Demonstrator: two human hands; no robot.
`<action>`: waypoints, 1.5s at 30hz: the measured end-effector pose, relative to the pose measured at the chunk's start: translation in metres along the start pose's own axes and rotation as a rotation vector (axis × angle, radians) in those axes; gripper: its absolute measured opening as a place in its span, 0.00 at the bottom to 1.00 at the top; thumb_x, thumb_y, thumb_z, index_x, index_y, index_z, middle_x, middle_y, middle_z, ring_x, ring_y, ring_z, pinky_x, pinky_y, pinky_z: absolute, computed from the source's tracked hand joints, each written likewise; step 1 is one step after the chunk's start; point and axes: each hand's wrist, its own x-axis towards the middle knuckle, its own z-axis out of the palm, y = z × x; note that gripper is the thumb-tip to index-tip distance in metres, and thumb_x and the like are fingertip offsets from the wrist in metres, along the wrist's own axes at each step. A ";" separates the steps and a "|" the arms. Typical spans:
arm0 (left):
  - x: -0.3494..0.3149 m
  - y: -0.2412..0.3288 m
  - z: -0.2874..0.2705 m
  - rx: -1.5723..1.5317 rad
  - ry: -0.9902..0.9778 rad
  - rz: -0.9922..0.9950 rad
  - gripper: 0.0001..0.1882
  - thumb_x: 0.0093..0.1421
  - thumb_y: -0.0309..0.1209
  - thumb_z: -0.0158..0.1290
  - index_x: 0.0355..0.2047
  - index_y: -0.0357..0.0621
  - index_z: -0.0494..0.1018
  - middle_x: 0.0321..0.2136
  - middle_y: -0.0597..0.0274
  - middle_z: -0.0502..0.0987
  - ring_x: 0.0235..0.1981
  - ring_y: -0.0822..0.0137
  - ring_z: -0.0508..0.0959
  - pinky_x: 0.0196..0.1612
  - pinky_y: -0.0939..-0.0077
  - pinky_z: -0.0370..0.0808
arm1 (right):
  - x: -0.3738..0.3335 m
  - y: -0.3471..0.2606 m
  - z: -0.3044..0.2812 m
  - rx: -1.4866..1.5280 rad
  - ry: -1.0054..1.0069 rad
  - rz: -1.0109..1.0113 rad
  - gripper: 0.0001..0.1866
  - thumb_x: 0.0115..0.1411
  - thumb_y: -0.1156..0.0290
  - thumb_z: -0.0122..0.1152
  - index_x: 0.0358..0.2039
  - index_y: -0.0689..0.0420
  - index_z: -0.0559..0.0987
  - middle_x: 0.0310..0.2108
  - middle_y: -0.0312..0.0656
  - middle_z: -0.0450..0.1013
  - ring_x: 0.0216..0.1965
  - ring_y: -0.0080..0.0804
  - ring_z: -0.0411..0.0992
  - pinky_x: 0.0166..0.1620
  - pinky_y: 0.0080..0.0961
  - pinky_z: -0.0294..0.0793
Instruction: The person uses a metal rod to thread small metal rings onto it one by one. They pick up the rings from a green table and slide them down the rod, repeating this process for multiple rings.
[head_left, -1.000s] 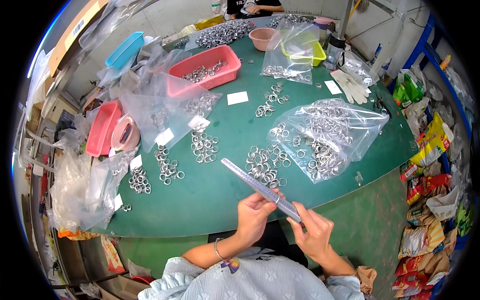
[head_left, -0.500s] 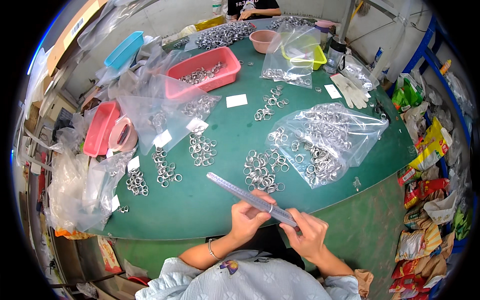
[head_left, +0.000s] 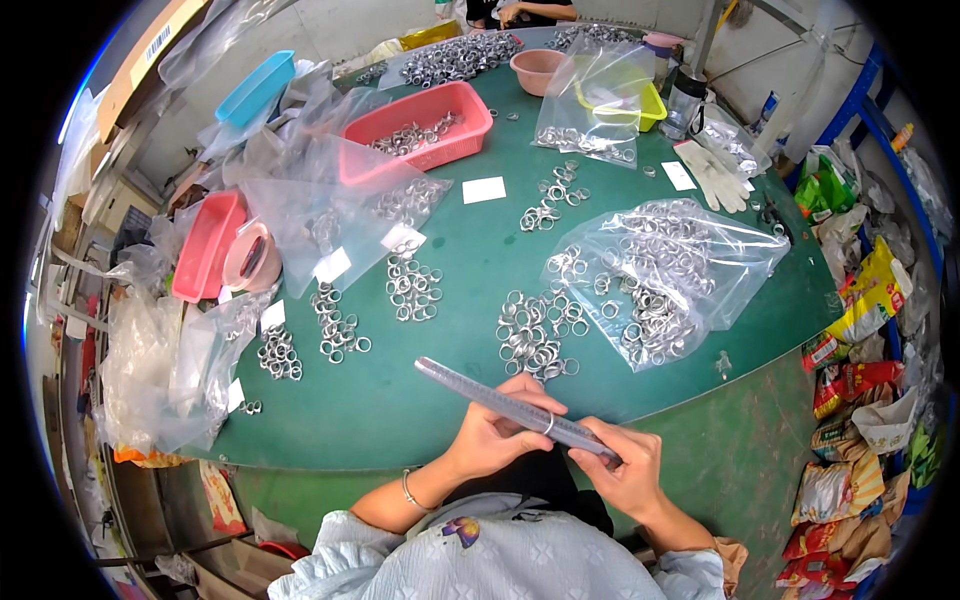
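Note:
A grey ring mandrel (head_left: 470,391), a tapered stick with fine markings, slants above the near table edge, its thin end pointing up to the left. My left hand (head_left: 500,437) is closed around its middle, thumb and fingers on either side. Just beside those fingertips, a silver ring (head_left: 549,424) encircles the mandrel. Gripping the thick lower end is my right hand (head_left: 625,470). Beyond the mandrel lies a loose heap of silver rings (head_left: 535,335), and a clear plastic bag (head_left: 720,290) of rings rests to its right.
Smaller ring groups (head_left: 412,290) lie leftward beside white paper slips (head_left: 332,265). Pink trays (head_left: 465,150), a pink bowl (head_left: 537,72) and a yellow-green basket (head_left: 652,108) stand farther back. A glove (head_left: 712,175) and a bottle (head_left: 682,103) sit at right. Another person's hand (head_left: 512,14) shows at the far edge.
The view has shifted slightly, so the table appears higher and a little to the right. Both hands keep hold of the mandrel, and the ring still sits around it.

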 end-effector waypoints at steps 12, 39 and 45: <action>-0.006 -0.003 0.009 0.021 0.283 0.337 0.21 0.59 0.42 0.53 0.35 0.31 0.70 0.33 0.55 0.69 0.32 0.69 0.70 0.34 0.78 0.70 | 0.000 -0.003 0.004 -0.275 0.111 -0.195 0.12 0.45 0.69 0.69 0.31 0.55 0.78 0.11 0.36 0.62 0.11 0.29 0.60 0.16 0.26 0.59; 0.211 -0.090 -0.114 1.187 0.296 0.377 0.18 0.42 0.26 0.64 0.37 0.44 0.75 0.45 0.57 0.70 0.45 0.55 0.68 0.48 0.67 0.68 | -0.042 0.045 -0.013 -0.281 0.273 0.276 0.10 0.49 0.68 0.66 0.30 0.58 0.78 0.12 0.42 0.64 0.12 0.31 0.61 0.19 0.25 0.61; 0.143 -0.064 -0.100 0.900 0.267 0.125 0.14 0.47 0.23 0.60 0.36 0.40 0.75 0.35 0.55 0.73 0.37 0.58 0.73 0.42 0.68 0.71 | -0.050 0.054 -0.015 -0.195 0.333 0.341 0.11 0.51 0.70 0.65 0.33 0.62 0.79 0.13 0.39 0.62 0.14 0.21 0.58 0.20 0.20 0.59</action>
